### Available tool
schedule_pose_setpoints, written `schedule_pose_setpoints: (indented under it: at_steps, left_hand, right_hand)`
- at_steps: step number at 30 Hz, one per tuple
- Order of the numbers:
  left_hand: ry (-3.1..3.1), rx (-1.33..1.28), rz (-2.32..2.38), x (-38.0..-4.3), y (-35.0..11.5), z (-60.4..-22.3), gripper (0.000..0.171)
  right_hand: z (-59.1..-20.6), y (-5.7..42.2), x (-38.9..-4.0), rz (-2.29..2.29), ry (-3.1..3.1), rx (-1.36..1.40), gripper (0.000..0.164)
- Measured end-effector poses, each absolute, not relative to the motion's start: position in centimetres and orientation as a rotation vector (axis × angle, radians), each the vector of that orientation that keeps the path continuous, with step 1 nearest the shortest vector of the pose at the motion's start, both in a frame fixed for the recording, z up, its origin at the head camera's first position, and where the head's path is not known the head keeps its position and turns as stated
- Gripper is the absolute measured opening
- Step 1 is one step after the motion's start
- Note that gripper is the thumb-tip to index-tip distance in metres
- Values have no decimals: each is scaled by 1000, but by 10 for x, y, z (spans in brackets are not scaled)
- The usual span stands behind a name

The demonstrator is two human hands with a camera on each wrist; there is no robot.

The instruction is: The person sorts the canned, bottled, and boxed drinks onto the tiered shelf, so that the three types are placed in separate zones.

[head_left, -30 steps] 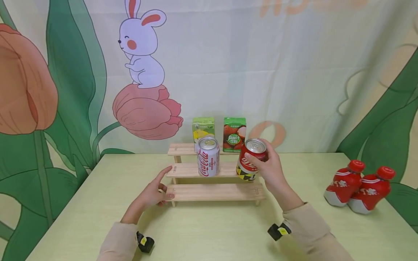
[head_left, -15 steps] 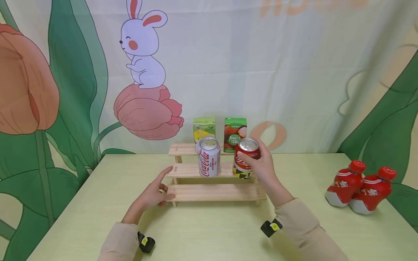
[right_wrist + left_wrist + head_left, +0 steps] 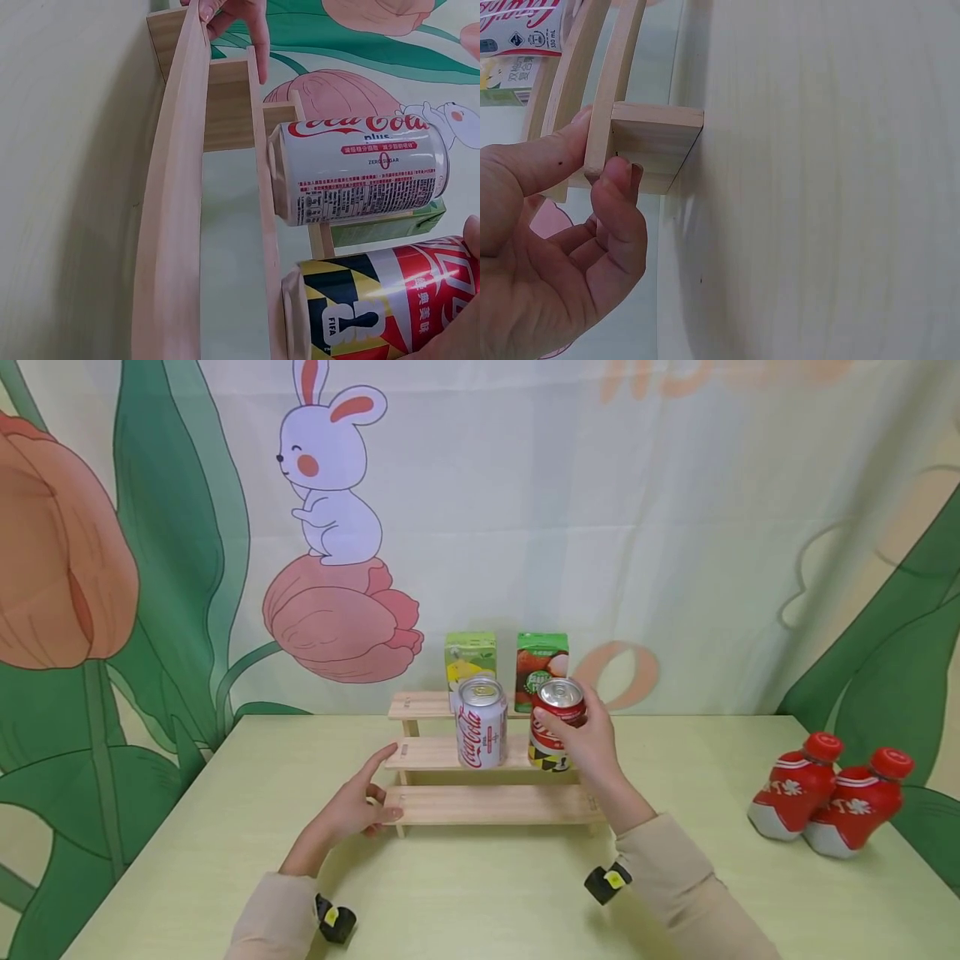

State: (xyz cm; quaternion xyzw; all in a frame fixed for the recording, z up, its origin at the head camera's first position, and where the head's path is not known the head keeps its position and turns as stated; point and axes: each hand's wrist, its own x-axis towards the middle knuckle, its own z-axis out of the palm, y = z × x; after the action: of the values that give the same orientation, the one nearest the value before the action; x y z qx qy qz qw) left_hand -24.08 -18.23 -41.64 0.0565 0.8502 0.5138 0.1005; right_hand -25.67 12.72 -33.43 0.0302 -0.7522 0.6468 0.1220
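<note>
My right hand (image 3: pixel 597 747) grips a red soda can (image 3: pixel 551 755) with a yellow-and-black checked lower band. The can stands upright at the right part of the middle step, its base at the board in the right wrist view. To its left, a white Coca-Cola can (image 3: pixel 482 731) stands on the same step. With thumb and fingers, my left hand (image 3: pixel 562 247) pinches the left end of the lowest board of a three-step wooden rack (image 3: pixel 495 805). One finger of that hand reaches up to the middle step in the head view.
On the top step are a yellow-green drink carton (image 3: pixel 470 657) and a green-and-brown drink carton (image 3: pixel 542 662), partly hidden by the cans. Two red bottles, a nearer bottle (image 3: pixel 855 810) and another bottle (image 3: pixel 795 787), stand at the table's right. A printed curtain (image 3: pixel 525 527) hangs behind.
My right hand has moved left with the red can, bringing it closer to the white can on the middle step. The left hand keeps its hold on the rack.
</note>
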Motion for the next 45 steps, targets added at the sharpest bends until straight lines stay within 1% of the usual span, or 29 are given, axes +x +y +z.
schedule_pose_setpoints:
  at_steps: [11,14,18,22,31,45]
  left_hand:
    - [2509,203,1526,-240,-183,-417,91]
    - [2509,207,1526,-241,-183,-417,91]
    - [2505,213,1524,-242,-183,-419,91]
    - [2500,222,1526,-243,-184,-420,92]
    - [2516,212,1515,-241,-184,-417,91]
    - [2514,208,1514,-241,-184,-420,90]
  right_hand:
    - [-339,138,-252,1810,-2311,30,80]
    - [-338,144,-248,1762,-2311,60,78]
    - [-340,153,-247,1712,-2302,89,69]
    - [-345,156,-248,1712,-2332,85,64]
    - [-351,151,-250,1699,-2292,88,62]
    - [-354,143,-254,1692,-2284,70,64]
